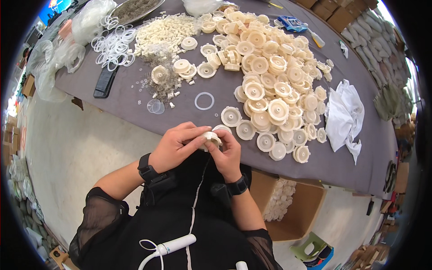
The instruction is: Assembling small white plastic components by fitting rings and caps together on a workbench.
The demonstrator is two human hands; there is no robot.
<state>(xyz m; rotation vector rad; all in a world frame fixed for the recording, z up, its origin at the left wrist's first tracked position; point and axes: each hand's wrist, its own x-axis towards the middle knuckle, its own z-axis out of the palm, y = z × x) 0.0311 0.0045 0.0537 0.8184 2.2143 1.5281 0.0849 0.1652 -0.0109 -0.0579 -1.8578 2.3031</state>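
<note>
Close to my body, at the table's near edge, a small cream plastic cap (212,137) is pinched between both hands. The fingers and thumb of my left hand (176,145) press on its left side and top. My right hand (228,154) grips the cap from the right, its thumb underneath. Just behind my fingers lies another round cream cap (222,129), partly hidden. A translucent ring (204,101) lies flat on the table beyond my hands. Two loose caps, one of them a ribbed disc (231,116), sit right of the ring.
A large heap of cream caps (278,109) covers the table's right half. At the back left are small white plugs (164,33), fine springs (164,72), translucent rings (114,47) and a black phone (105,82). A white cloth (344,118) lies right; a cardboard box (299,211) stands below.
</note>
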